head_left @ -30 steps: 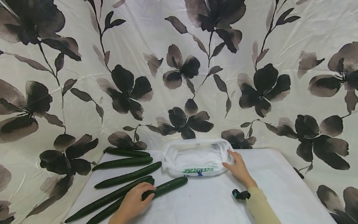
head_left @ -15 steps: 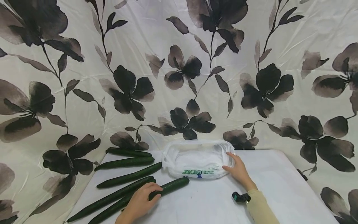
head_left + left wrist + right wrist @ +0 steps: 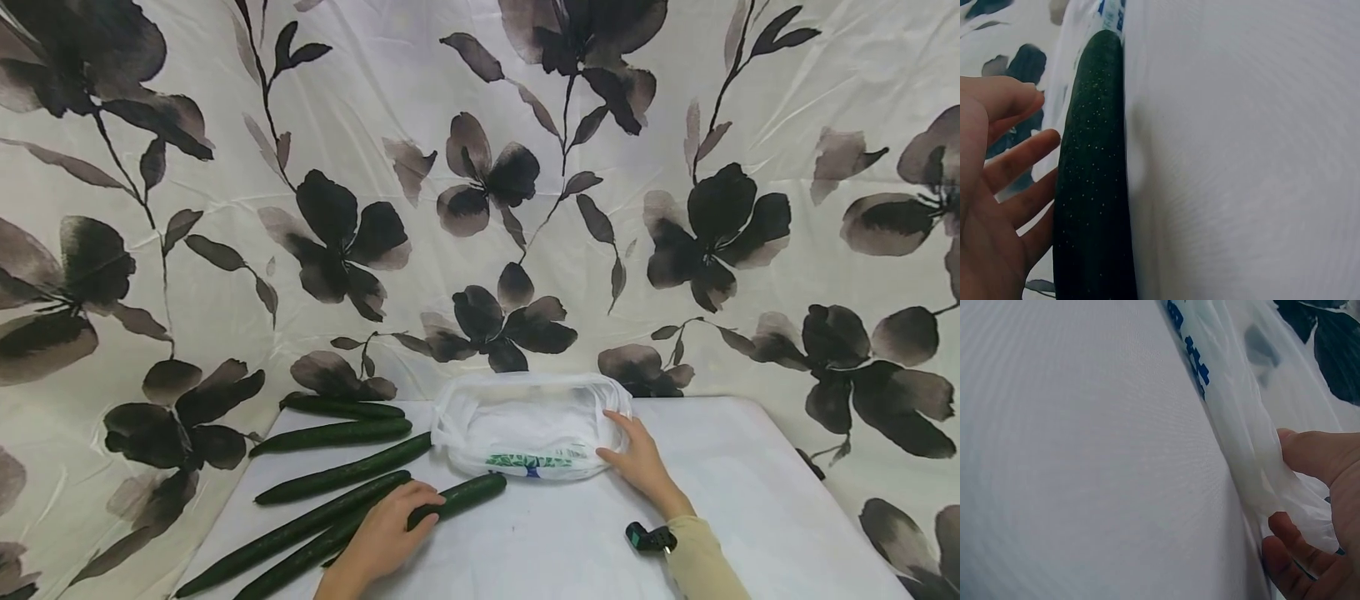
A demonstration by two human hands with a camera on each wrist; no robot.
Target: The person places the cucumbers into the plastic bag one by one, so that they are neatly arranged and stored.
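My left hand [image 3: 393, 529] reaches over a dark green cucumber [image 3: 474, 494] that points toward the bag. In the left wrist view the spread fingers [image 3: 1029, 197] lie along the far side of this cucumber, the nearest fingertip right at its skin. My right hand [image 3: 641, 462] holds the right side of a white plastic bag [image 3: 525, 422], whose mouth is spread wide. In the right wrist view the bag's thin film runs between the thumb and the curled fingers [image 3: 1282, 547] of that hand. Part of the cucumber is hidden beneath my left hand.
Several more cucumbers [image 3: 341, 471] lie in a slanting row on the left of the white-covered table [image 3: 547, 550]. A small black device [image 3: 651, 537] is by my right wrist. Behind the table hangs a floral cloth [image 3: 480, 250].
My left hand has slid right along the cucumber, which stays nearly in place. My right hand remains at the bag's right side with little movement.
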